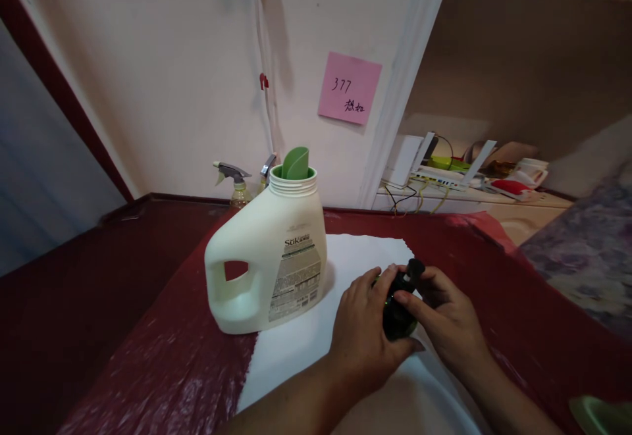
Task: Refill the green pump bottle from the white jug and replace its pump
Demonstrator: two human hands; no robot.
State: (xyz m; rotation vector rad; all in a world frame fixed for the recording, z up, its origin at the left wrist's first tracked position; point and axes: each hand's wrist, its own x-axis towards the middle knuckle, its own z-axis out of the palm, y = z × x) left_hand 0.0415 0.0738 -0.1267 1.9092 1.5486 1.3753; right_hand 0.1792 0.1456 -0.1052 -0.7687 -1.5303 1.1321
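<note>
Both hands meet low and right of centre, over a white sheet (345, 270) spread on a dark red table cover (148, 369). Left hand (363, 336) wraps the near side of a small dark bottle (397, 320), fingers curled round it, thumb up toward the top. Right hand (444, 320) closes on the bottle from the 3 o'clock side — index finger laid across its front, other fingers curled at the black cap (413, 270). Bottle sits upright or nearly so between the two palms; cannot tell whether its base touches the sheet, since the hands hide it. Glass looks dark green, cap black.

At 10 o'clock from the hands, just beside them on the same sheet, stands a big white detergent jug (269, 260) — handle cut-out facing left, label facing the camera, lid off, green pour spout (295, 164) sticking up from the neck.

Behind the jug at 12 o'clock, against the wall, a small spray bottle (236, 185) with a grey trigger. Higher on the wall at 1 o'clock, a pink sticky note (349, 87) with handwriting. Far right at 2 o'clock, a shelf with a white router (444, 175) and cables, well apart from the hands.
</note>
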